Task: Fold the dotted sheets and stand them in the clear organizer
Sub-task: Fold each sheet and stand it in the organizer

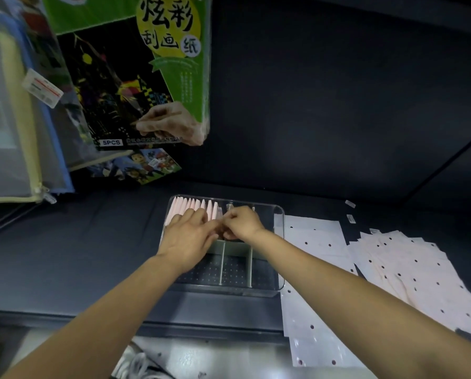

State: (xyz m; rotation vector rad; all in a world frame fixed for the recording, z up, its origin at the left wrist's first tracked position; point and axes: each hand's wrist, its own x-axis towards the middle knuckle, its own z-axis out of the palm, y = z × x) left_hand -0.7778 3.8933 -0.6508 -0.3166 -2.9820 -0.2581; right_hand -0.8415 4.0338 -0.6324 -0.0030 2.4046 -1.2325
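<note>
The clear organizer (279,280) sits mid-shelf with pale green dividers. Several folded pink sheets (193,206) stand in a row in its far left section. My left hand (189,239) lies over the row's near end, fingers reaching right. My right hand (242,222) meets it above the organizer, its fingertips curled and pinching a small folded sheet (220,214) at the end of the row. Flat pale sheets with dark dots (409,266) lie spread to the right of the organizer.
A long dotted sheet (311,346) hangs over the shelf's front edge. Packaged scratch-art paper (136,77) and zip pouches (15,127) hang at upper left. Small tags (350,205) lie at the back right. The dark shelf wall rises behind.
</note>
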